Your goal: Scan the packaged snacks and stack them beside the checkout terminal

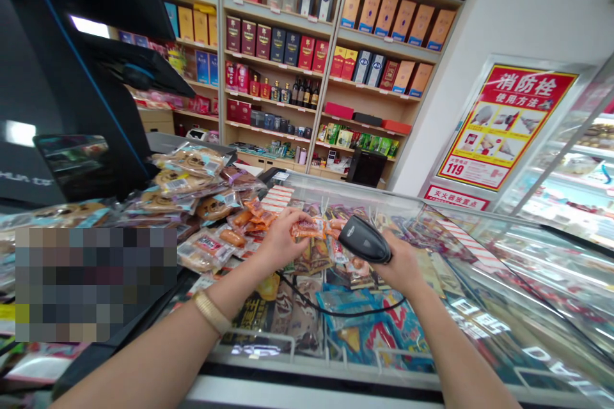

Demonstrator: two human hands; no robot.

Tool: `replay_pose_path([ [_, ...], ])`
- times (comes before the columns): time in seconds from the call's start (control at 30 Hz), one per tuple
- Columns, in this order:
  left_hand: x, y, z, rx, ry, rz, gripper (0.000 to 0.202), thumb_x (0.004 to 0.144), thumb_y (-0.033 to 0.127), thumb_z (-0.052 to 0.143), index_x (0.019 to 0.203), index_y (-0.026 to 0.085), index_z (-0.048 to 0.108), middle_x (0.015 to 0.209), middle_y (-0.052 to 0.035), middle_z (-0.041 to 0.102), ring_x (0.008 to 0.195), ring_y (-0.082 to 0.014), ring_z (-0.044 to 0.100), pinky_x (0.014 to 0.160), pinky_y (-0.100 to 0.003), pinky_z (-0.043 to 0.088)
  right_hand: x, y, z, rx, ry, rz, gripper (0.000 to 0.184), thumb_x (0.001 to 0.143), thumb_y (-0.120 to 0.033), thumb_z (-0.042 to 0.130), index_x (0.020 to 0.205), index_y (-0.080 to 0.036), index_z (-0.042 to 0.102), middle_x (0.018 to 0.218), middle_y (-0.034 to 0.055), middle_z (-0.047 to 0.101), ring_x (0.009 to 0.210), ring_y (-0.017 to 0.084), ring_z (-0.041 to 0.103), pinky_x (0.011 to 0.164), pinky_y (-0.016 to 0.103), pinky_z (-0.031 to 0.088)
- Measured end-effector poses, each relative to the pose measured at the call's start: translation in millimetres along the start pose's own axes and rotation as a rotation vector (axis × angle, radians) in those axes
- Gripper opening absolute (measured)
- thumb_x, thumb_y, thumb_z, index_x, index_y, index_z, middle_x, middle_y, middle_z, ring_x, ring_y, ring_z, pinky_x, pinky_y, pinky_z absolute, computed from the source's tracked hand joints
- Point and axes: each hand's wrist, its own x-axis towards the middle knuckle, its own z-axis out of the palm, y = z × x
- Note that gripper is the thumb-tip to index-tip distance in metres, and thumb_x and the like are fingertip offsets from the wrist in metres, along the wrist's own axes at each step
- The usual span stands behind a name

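My right hand (400, 265) is wrapped round a black barcode scanner (365, 239), whose head points left. A black cable (345, 313) loops below it over the glass top. My left hand (283, 239) pinches a small orange-wrapped sausage snack (309, 228) right in front of the scanner's head. More orange-wrapped snacks (259, 212) lie just left of my left hand, beside a packaged sausage (233, 236). Under both hands is a glass-topped display case (307, 182) with bagged snacks in it.
Several plastic-packed foods (192, 163) are heaped on the left, below a dark checkout machine (71, 108). Shelves (283, 6) of boxed bottles stand behind. A red fire-hydrant notice (508, 121) hangs on the white wall at right. Part of the lower left is pixelated.
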Motion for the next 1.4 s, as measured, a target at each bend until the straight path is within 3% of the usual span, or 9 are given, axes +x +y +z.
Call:
replay_pose_path([
  [0.1, 1, -1, -0.1, -0.045, 0.027, -0.001, 0.018, 0.070, 0.015, 0.067, 0.087, 0.019, 0.062, 0.092, -0.0038, 0.063, 0.091, -0.0193, 0.060, 0.086, -0.032, 0.048, 1, -3, 0, 0.008, -0.060, -0.037, 0.013, 0.078, -0.028, 0.060, 0.087, -0.021, 0.066, 0.079, 0.0045, 0.070, 0.070, 0.019, 0.064, 0.065, 0.027, 0.047],
  [0.2, 2, -1, -0.6, -0.098, 0.020, 0.000, 0.009, 0.076, 0.015, 0.061, 0.084, 0.018, 0.062, 0.088, -0.0033, 0.064, 0.086, -0.0172, 0.061, 0.081, -0.029, 0.048, 1, -6, 1, -0.010, -0.085, -0.061, 0.021, 0.077, -0.031, 0.062, 0.095, -0.021, 0.065, 0.084, 0.0059, 0.071, 0.075, 0.020, 0.066, 0.067, 0.028, 0.049],
  [0.6, 0, -4, 1.0, -0.100, -0.010, -0.017, 0.026, 0.070, 0.011, 0.062, 0.096, 0.018, 0.061, 0.097, -0.0048, 0.068, 0.094, -0.0194, 0.063, 0.090, -0.033, 0.049, 0, -9, 2, -0.015, -0.140, -0.067, 0.017, 0.076, -0.030, 0.062, 0.092, -0.022, 0.064, 0.084, 0.0050, 0.070, 0.077, 0.020, 0.066, 0.068, 0.028, 0.049],
  [0.97, 0, -2, 1.0, -0.067, -0.006, 0.012, 0.029, 0.070, 0.010, 0.061, 0.098, 0.019, 0.061, 0.097, -0.0040, 0.068, 0.093, -0.0181, 0.064, 0.088, -0.032, 0.051, 2, -13, 1, -0.045, -0.163, -0.068, 0.014, 0.079, -0.034, 0.061, 0.085, -0.022, 0.063, 0.079, 0.0040, 0.070, 0.071, 0.019, 0.065, 0.064, 0.027, 0.047],
  [1.17, 2, -5, -4.8, 0.175, 0.089, 0.037, 0.017, 0.074, 0.014, 0.061, 0.090, 0.019, 0.061, 0.095, -0.0047, 0.063, 0.094, -0.0197, 0.061, 0.086, -0.033, 0.049, 0, -8, 2, 0.003, -0.099, -0.056, 0.029, 0.078, -0.032, 0.061, 0.104, -0.021, 0.066, 0.092, 0.0073, 0.073, 0.081, 0.021, 0.067, 0.070, 0.030, 0.051],
  [1.27, 8, -14, -17.2, 0.380, 0.166, -0.052, 0.013, 0.076, 0.017, 0.059, 0.089, 0.018, 0.061, 0.097, -0.0067, 0.061, 0.094, -0.0213, 0.060, 0.084, -0.034, 0.048, -1, -5, 2, 0.002, -0.080, -0.042, 0.026, 0.077, -0.030, 0.060, 0.100, -0.021, 0.067, 0.084, 0.0059, 0.071, 0.075, 0.020, 0.066, 0.067, 0.029, 0.049],
  [1.4, 11, -26, -34.4, 0.690, 0.155, -0.199, 0.015, 0.079, 0.020, 0.056, 0.091, 0.019, 0.065, 0.098, -0.0081, 0.062, 0.094, -0.0248, 0.059, 0.087, -0.041, 0.043, -1, -5, 3, 0.000, -0.070, -0.040, 0.021, 0.078, -0.030, 0.059, 0.094, -0.021, 0.068, 0.075, 0.0040, 0.068, 0.067, 0.018, 0.062, 0.062, 0.027, 0.046],
])
